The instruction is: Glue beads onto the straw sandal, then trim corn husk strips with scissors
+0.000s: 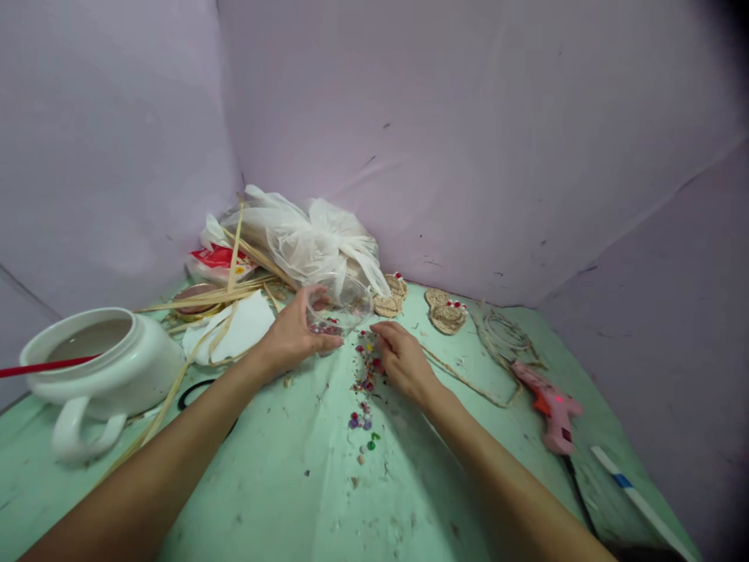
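Note:
My left hand (298, 329) grips a clear plastic cup (351, 300) by its side. The cup is tilted with its mouth towards the right, and some reddish beads show inside it. To its right, my right hand (401, 357) hovers at or touches a scatter of small coloured beads (367, 382) on the table. Its fingers are curled together; whether they hold a bead is hidden. A few purple and white beads (360, 420) and a green bead (370, 446) lie nearer to me.
Left stands a white ceramic pot (149, 375) with a red stick. Behind are a white plastic bag (316, 238), straw strips (234, 295) and a red packet (219, 261). Beaded braided pieces (445, 312), twine (468, 382) and a corded pink glue gun (550, 406) lie right.

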A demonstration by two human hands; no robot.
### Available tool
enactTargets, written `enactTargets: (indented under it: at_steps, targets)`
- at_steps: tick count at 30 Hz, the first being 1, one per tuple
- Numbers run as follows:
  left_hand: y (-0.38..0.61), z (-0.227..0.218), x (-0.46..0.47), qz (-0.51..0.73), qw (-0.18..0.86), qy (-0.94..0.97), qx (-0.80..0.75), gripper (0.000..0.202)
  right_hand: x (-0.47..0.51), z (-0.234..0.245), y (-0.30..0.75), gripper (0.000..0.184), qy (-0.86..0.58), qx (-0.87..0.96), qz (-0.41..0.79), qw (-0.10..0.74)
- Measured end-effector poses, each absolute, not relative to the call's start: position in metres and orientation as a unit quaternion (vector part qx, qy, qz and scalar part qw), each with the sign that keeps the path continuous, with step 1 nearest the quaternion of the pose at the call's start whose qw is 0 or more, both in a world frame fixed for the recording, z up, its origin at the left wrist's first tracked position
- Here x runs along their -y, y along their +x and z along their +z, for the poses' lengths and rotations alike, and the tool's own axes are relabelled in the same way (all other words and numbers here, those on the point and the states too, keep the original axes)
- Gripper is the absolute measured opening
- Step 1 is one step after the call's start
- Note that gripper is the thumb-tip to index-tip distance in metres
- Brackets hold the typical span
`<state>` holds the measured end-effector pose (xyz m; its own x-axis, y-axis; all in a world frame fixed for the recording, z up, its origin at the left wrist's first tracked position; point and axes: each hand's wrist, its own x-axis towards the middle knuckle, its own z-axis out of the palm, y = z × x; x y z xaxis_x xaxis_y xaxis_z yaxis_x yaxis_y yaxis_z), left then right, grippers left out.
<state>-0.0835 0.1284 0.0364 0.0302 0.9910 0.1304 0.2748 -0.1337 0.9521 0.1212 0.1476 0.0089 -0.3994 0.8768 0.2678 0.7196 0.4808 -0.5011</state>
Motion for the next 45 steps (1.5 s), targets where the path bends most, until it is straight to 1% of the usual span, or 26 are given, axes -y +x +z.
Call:
enactTargets:
  at_steps: [5, 11, 14, 17, 20, 21, 22, 24, 25, 26, 27, 29, 33, 35, 37, 39, 40, 42, 45]
  targets:
    - [-0.085, 0.033, -0.131, 0.475, 0.406, 0.587, -0.514, 0.077, -0.152, 0.006, 0.099, 0.026, -0.465, 0.849, 0.139, 0.207]
    - [-0.087, 0.029, -0.134, 0.470, 0.405, 0.587, -0.520, 0.078, -0.124, 0.008, 0.108, 0.026, -0.432, 0.872, 0.136, 0.183]
    - [-0.087, 0.029, -0.134, 0.470, 0.397, 0.593, -0.519, 0.078, -0.116, 0.011, 0.112, 0.025, -0.424, 0.872, 0.152, 0.190]
    - [-0.086, 0.031, -0.133, 0.464, 0.385, 0.596, -0.530, 0.078, -0.109, 0.012, 0.120, 0.026, -0.413, 0.866, 0.176, 0.219]
    - [-0.085, 0.033, -0.131, 0.460, 0.390, 0.592, -0.534, 0.079, -0.097, 0.013, 0.132, 0.027, -0.453, 0.839, 0.155, 0.259]
    - [-0.085, 0.034, -0.131, 0.462, 0.393, 0.591, -0.533, 0.079, -0.091, 0.013, 0.137, 0.030, -0.478, 0.828, 0.138, 0.259]
    - [-0.085, 0.034, -0.130, 0.463, 0.394, 0.590, -0.531, 0.078, -0.083, 0.012, 0.140, 0.041, -0.500, 0.821, 0.121, 0.247]
    - [-0.084, 0.035, -0.130, 0.462, 0.392, 0.590, -0.534, 0.077, -0.068, 0.009, 0.144, 0.076, -0.516, 0.827, 0.101, 0.197]
    - [-0.084, 0.036, -0.129, 0.459, 0.388, 0.591, -0.538, 0.077, -0.060, 0.007, 0.143, 0.091, -0.508, 0.839, 0.097, 0.169]
    - [-0.084, 0.036, -0.129, 0.456, 0.384, 0.593, -0.542, 0.077, -0.054, 0.005, 0.140, 0.099, -0.496, 0.851, 0.095, 0.145]
    - [-0.084, 0.036, -0.129, 0.453, 0.380, 0.597, -0.543, 0.077, -0.050, 0.002, 0.137, 0.102, -0.484, 0.860, 0.093, 0.129]
    - [-0.083, 0.036, -0.128, 0.452, 0.374, 0.603, -0.541, 0.077, -0.048, -0.002, 0.126, 0.100, -0.476, 0.868, 0.085, 0.114]
    - [-0.084, 0.036, -0.128, 0.455, 0.366, 0.605, -0.542, 0.077, -0.069, -0.005, 0.108, 0.085, -0.497, 0.857, 0.060, 0.119]
    - [-0.084, 0.035, -0.129, 0.455, 0.367, 0.606, -0.540, 0.076, -0.083, -0.003, 0.104, 0.072, -0.516, 0.845, 0.041, 0.132]
    - [-0.085, 0.034, -0.130, 0.455, 0.371, 0.606, -0.537, 0.075, -0.095, -0.001, 0.102, 0.053, -0.538, 0.831, 0.021, 0.138]
    - [-0.086, 0.033, -0.130, 0.454, 0.370, 0.606, -0.538, 0.075, -0.102, 0.001, 0.100, 0.037, -0.548, 0.826, 0.005, 0.129]
    - [-0.086, 0.032, -0.131, 0.453, 0.368, 0.607, -0.539, 0.074, -0.104, 0.002, 0.099, 0.031, -0.546, 0.829, -0.002, 0.121]
    - [-0.086, 0.032, -0.131, 0.451, 0.365, 0.610, -0.540, 0.074, -0.106, 0.002, 0.097, 0.025, -0.526, 0.844, -0.015, 0.103]
    - [-0.083, 0.034, -0.129, 0.456, 0.369, 0.603, -0.541, 0.073, -0.102, 0.001, 0.095, 0.023, -0.492, 0.867, -0.027, 0.074]
